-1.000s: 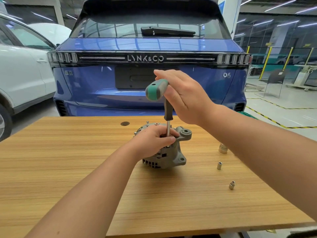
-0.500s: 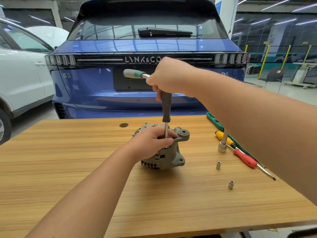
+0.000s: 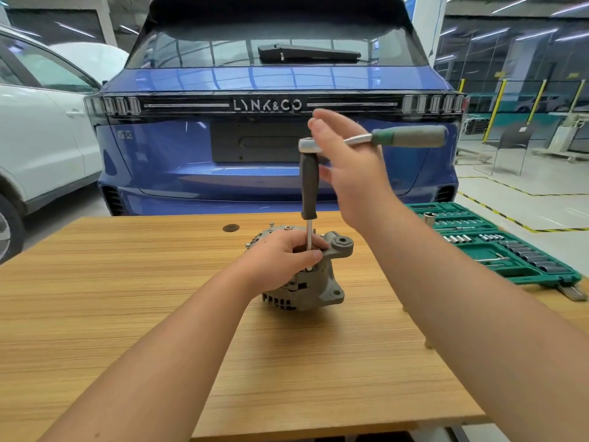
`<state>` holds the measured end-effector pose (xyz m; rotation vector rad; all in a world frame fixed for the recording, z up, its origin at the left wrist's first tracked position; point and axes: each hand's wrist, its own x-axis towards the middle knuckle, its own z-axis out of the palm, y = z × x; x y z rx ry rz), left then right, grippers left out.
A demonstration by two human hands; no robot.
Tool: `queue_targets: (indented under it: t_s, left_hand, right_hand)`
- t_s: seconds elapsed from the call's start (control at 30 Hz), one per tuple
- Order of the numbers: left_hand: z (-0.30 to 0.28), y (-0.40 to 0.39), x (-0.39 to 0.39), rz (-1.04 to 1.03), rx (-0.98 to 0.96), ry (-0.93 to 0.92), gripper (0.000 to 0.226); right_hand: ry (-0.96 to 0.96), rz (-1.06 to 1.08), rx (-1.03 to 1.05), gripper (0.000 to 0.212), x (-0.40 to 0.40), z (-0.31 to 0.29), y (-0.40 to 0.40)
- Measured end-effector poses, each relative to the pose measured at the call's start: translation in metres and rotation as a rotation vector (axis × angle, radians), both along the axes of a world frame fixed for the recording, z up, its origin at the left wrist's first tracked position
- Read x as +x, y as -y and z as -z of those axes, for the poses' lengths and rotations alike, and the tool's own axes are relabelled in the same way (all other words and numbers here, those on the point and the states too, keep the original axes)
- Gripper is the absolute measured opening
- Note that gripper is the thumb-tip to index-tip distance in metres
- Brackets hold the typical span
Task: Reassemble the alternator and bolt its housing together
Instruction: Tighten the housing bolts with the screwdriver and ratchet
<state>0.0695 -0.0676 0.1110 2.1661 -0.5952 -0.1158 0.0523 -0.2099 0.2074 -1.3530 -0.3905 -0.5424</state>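
i see the grey cast-metal alternator (image 3: 322, 282) standing on the wood-grain worktop (image 3: 127, 314), about mid-width and toward the far half, with its mounting ears pointing right. my left hand (image 3: 280, 260) is curled over its top, fingers and thumb wrapped round the housing and closing around the thin steel shaft of the tool where it meets the alternator. that shaft rises upright into a dark grey extension handle (image 3: 309, 186), and on top of it sits the chrome ratchet wrench with a green and grey grip (image 3: 382, 138), its handle pointing right, level with the worktop. my right hand (image 3: 353, 173) is beside the ratchet head, blurred, fingers mostly straight and spread, the palm against the ratchet's neck; i cannot tell whether any finger actually hooks the handle. a small dark round disc (image 3: 230, 228) lies on the worktop behind and left of the alternator. at the far right edge lies an open green socket set case (image 3: 497, 247) with rows of sockets in it. beyond the worktop stands the rear of a blue car (image 3: 271, 173) with "lynk&co" on its light bar, and a white car (image 3: 41, 145) is to its left.
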Motion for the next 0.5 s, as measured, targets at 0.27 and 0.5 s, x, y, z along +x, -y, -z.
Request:
queue_targets:
  t_s: [0.27,0.5]
  left_hand:
    - [0.0,0.0,-0.001,0.003,-0.002,0.002,0.031]
    - [-0.001,0.0,-0.001,0.0,-0.002,-0.009,0.029]
  right_hand:
    - [0.64,0.563,-0.854,0.028,-0.007,0.002,-0.011]
    - [0.548,0.355,-1.064,0.046,-0.011,-0.003,0.008]
